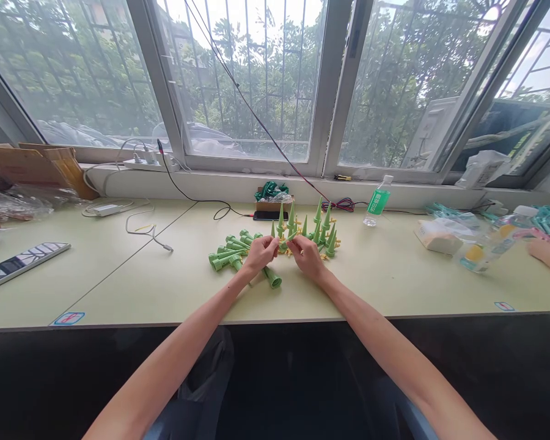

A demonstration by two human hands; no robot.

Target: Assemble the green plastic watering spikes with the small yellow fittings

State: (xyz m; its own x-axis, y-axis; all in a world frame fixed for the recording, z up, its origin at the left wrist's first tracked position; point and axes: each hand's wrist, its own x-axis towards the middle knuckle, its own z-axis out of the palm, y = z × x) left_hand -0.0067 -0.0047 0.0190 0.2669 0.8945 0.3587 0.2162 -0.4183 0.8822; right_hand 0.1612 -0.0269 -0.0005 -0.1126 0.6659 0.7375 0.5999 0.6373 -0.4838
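Observation:
Both hands are close together over the middle of the table. My right hand (306, 253) is closed in a pinch on a small green cone-shaped plastic piece (289, 239), which lies tilted between the hands. My left hand (261, 252) is also pinched closed, its fingertips at the near end of that piece; what sits in them is too small to make out. Beyond and right of my hands stand several green pointed cones (326, 221) with yellow bits at their bases. Several green ribbed tubes (229, 252) lie left of my left hand, and one tube (274, 278) lies below it.
A phone (270, 216) and a small box (275, 198) lie behind the cones. A labelled bottle (378, 201) stands right of them. Farther right are a tissue pack (440, 237), another bottle (492, 241) and another person's hand (547, 252). Cables (153, 235) and a patterned flat box (22, 264) lie left.

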